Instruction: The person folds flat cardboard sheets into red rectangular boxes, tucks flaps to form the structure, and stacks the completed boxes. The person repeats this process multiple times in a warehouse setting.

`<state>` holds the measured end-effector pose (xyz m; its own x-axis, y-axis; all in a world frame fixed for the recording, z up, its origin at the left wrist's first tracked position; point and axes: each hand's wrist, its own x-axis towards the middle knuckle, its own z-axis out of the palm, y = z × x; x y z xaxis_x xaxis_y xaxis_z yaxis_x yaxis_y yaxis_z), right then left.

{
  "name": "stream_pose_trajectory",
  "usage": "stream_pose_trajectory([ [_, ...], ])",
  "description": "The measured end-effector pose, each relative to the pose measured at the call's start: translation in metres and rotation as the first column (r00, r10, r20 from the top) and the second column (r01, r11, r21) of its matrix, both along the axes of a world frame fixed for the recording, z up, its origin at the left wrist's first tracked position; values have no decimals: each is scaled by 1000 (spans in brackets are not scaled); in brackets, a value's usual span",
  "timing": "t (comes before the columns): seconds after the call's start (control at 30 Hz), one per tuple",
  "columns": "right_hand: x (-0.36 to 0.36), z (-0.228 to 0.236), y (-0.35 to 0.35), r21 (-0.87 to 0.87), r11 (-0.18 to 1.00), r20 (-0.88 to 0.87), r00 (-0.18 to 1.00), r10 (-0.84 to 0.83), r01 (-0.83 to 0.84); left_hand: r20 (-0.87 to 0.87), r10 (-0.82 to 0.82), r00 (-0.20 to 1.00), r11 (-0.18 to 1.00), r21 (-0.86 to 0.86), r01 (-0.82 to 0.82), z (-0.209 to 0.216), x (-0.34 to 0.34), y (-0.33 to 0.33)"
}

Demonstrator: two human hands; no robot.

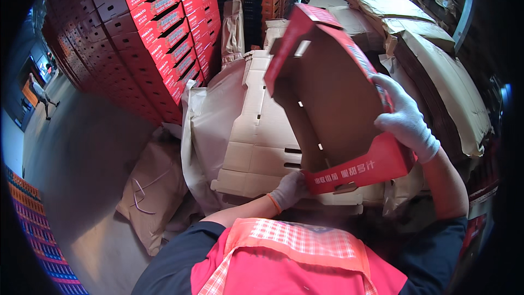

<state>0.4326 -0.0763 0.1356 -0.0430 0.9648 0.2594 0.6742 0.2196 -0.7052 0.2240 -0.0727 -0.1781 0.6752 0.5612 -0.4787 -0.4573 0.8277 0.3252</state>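
Apron [305,240] below grip. Our right hand [406,116] pinches box [341,104] side; left hand [289,189] touches it lower, can't tell if pinching, maybe steadying.

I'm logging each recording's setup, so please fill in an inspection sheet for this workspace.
Surface: flat cardboard sheets beneath the red box.
Job's things: the red box, open, brown inside, held tilted.
Clutter: crumpled brown paper on the floor, left.
Hands: gloved right hand grips the box's right side; gloved left hand at its lower left corner, fingers partly hidden.
Cables: nothing seen.
Surroundings: stacked red boxes left, paper-wrapped bundles right, distant person.
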Motion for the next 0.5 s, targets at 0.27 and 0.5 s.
stream_pose_trajectory([
  [0.27,-82,-37,30,467,797,322,913,250,-383,-327,550,768,-420,687,594,121,-56,-22],
  [0.5,-51,-37,48,555,832,218,966,-141,-3,-415,793,447,-290,388,875,270,-21,57],
])
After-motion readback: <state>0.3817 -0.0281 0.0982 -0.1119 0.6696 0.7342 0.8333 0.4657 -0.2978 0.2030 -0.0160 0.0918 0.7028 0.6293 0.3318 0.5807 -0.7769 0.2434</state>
